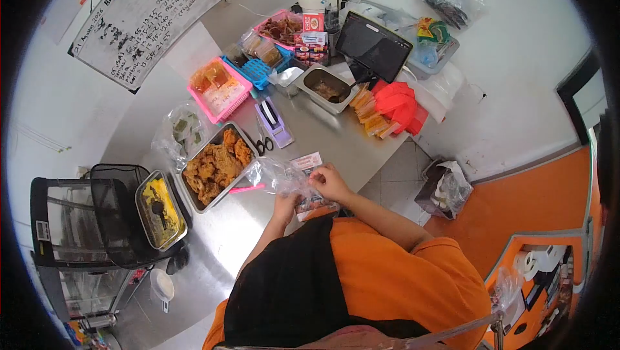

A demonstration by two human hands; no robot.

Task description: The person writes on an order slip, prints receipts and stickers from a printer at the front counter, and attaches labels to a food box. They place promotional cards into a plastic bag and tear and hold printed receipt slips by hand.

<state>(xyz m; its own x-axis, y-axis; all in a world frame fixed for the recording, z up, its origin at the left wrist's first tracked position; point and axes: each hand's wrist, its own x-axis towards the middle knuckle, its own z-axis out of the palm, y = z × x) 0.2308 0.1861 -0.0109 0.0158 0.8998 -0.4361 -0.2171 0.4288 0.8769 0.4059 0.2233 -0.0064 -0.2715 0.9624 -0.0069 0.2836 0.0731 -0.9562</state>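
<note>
Plastic bag (274,174), clear, thin and crinkly, is held up over the shiny grey metal table (219,233). It is to the left of the right hand (330,183) and just past the left hand (286,206). The right hand is closed, with its fingertips pinching the edge of the bag. The left hand is closed too, gripping the near end of the bag, though some of its fingers are hard to see.

Next to the bag, on the left, is a silver metal tray (188,196) full of golden-brown fried chicken (216,166). A bright pink thin thing (248,188) lies between the tray and the left hand. White and orange printed paper (306,161) shows behind the bag. Farther back are black-handled scissors (263,146) and a purple plastic tape holder (276,129).
</note>
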